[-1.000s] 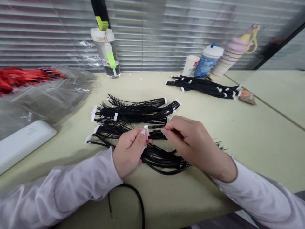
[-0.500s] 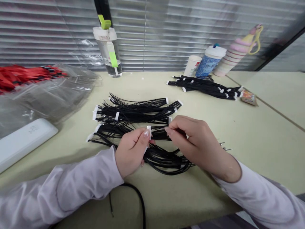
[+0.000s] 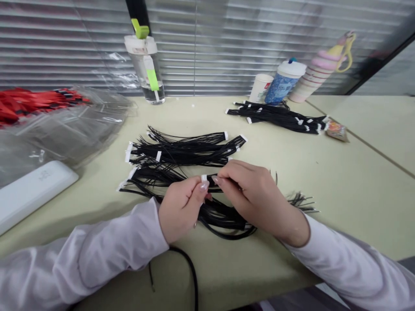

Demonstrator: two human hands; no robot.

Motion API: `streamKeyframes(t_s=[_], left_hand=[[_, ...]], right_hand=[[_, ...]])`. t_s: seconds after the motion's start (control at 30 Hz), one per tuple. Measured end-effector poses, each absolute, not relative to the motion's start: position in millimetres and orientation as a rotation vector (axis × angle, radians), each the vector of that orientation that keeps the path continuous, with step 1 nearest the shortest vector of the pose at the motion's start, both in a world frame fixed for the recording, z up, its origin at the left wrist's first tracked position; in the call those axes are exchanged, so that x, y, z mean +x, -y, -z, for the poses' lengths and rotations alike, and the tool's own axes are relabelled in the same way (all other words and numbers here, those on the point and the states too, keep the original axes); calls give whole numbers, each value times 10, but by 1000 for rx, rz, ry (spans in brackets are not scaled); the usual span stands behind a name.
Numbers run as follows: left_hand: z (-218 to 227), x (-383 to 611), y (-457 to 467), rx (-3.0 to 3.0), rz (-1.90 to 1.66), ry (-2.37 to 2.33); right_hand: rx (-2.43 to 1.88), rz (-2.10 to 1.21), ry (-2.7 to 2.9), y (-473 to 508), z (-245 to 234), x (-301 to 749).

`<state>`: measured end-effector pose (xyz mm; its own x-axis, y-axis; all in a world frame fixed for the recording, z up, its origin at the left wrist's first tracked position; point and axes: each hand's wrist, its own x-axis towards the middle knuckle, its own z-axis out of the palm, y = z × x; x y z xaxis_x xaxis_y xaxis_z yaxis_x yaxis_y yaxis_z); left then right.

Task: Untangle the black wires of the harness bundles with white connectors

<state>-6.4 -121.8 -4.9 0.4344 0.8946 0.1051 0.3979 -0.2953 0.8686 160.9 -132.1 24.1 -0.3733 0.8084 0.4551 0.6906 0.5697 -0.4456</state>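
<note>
My left hand (image 3: 183,207) is closed, its thumb pressed on a small white connector (image 3: 204,178) from which black wires run to the right. My right hand (image 3: 254,196) pinches at those thin black wires (image 3: 212,183), just right of the connector; its fingertips partly hide them. Under and beside both hands lie black wire bundles (image 3: 223,216). More black wire harnesses with white connectors (image 3: 191,149) are spread behind my hands. Bare wire ends (image 3: 304,203) stick out past my right wrist. One loose black cable (image 3: 189,261) curves toward the front edge.
A white oblong case (image 3: 35,192) and clear plastic bags (image 3: 97,129) with red wires (image 3: 29,103) lie at left. Along the blinds stand a clear bottle (image 3: 151,73), a paper cup (image 3: 260,88), a blue cup (image 3: 283,84) and a pink bottle (image 3: 316,73). Another harness bundle (image 3: 279,116) lies at back right.
My right hand has moved left, closer to my left hand and the white connector. More wire ends show beyond my right wrist. My left hand has shifted only slightly.
</note>
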Motion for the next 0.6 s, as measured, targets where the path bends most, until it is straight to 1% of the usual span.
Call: streamKeyframes(t_s=[0.2, 0.33, 0.4, 0.53, 0.6], left_hand=[[85, -53, 1198, 1786, -803, -1103], [90, -43, 1188, 1581, -838, -1146], [91, -40, 1172, 1536, -864, -1165], [107, -28, 1104, 1389, -943, -1284], [121, -19, 1067, 1294, -980, -1301]], right_hand=[[-1174, -180, 2140, 1280, -216, 1638], [-1211, 28, 2143, 1139, -230, 1854], [-1209, 63, 2274, 1074, -228, 1956], [-1176, -80, 2577, 1012, -218, 2038], [-1251, 59, 2542, 1010, -223, 2032]])
